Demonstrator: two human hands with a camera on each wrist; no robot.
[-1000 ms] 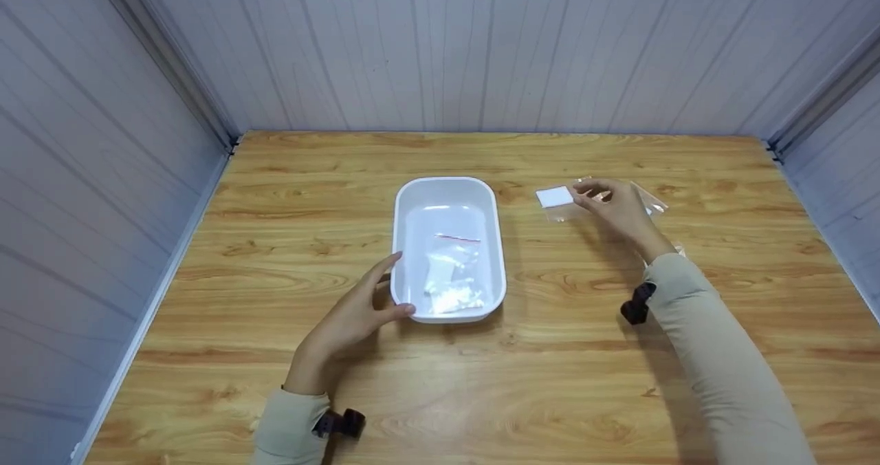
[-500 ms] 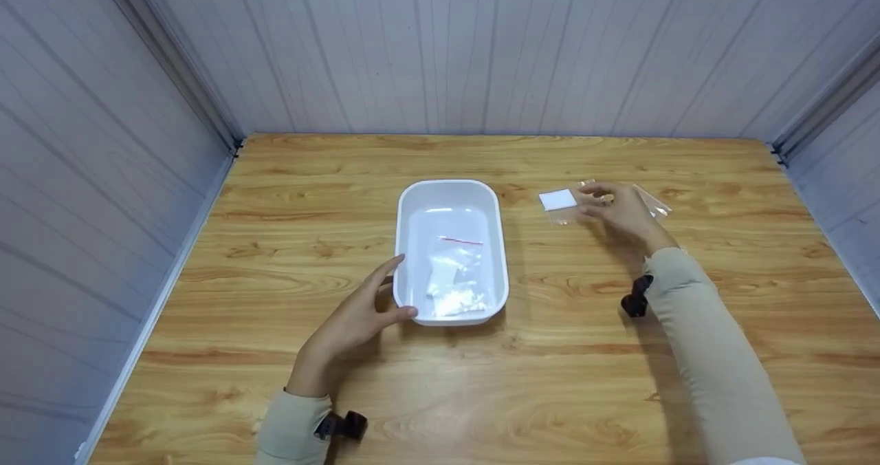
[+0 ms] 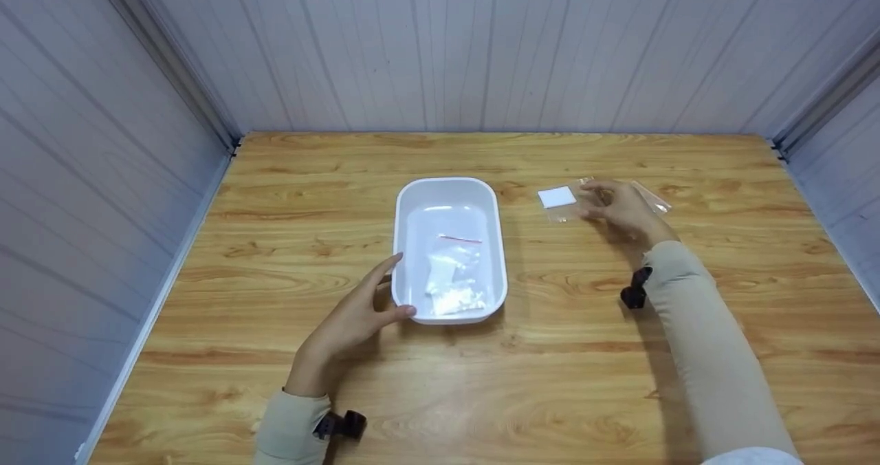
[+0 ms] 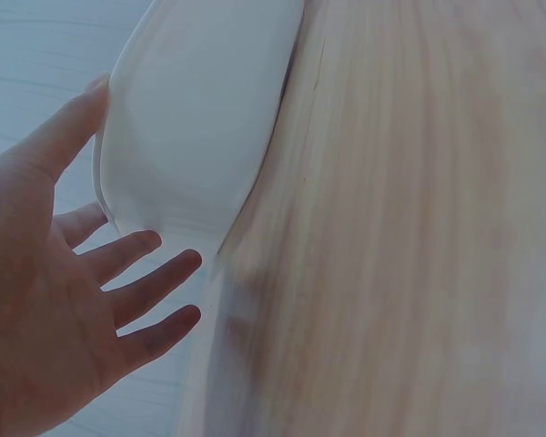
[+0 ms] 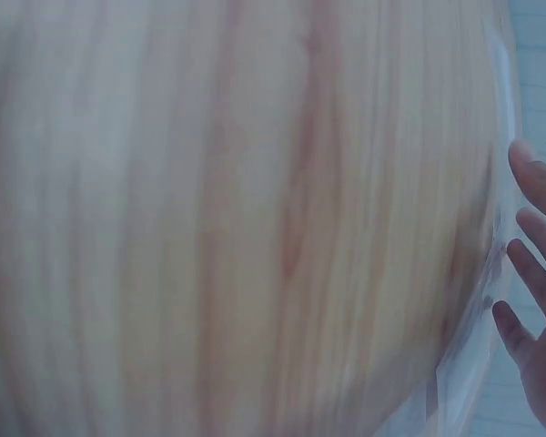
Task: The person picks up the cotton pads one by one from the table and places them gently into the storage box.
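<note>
Right of the white tray [image 3: 433, 221], a white card [image 3: 556, 197] on or in a clear bag [image 3: 561, 215] is lying just left of the nearer right hand [image 3: 627, 210], its long side seemingly running left-right; fingers standing apart, no grip visible. Left hand [image 3: 349, 317] is touching tray rim, fingers splayed.

The tray [image 3: 427, 225] is white, the table [image 3: 564, 362] yellow-brown with wood grain.

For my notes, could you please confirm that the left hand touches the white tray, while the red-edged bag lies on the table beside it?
Not quite: the red-edged bag lies inside the white tray, as the head view shows. The left hand does touch the tray.
</note>
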